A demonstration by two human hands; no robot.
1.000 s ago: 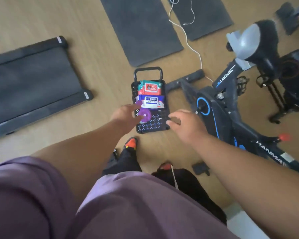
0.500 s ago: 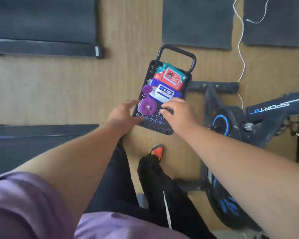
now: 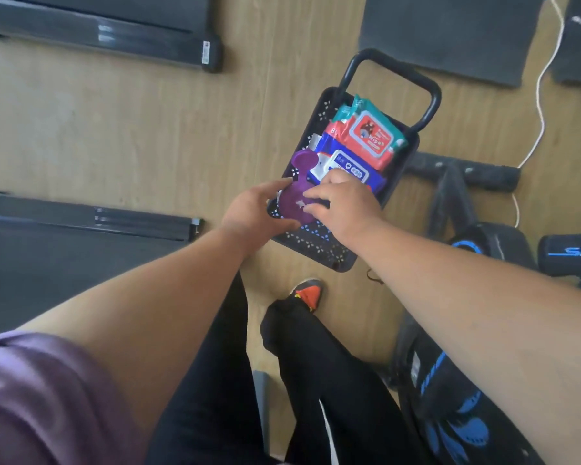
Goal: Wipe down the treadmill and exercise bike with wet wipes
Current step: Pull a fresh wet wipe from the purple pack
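Basket: black perforated basket [image 3: 311,248] with a handle sits on the wood floor between the treadmill [image 3: 81,226] and the exercise bike [image 3: 450,397]
Wipes: red pack [image 3: 366,135] and blue pack [image 3: 346,164] lie inside, purple wipes tub [image 3: 294,204] at the near end, flip lid open
Left hand: left hand [image 3: 249,213] grips the tub's side, fingers curled round it
Right hand: right hand [image 3: 346,206] fingertips pinch at the tub's top opening, where a bit of white shows
Extras: white cable [image 3: 539,95] runs past dark mats [image 3: 450,28]

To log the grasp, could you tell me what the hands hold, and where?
Left hand grips the purple wipes canister by its side; right hand pinches at its open top.
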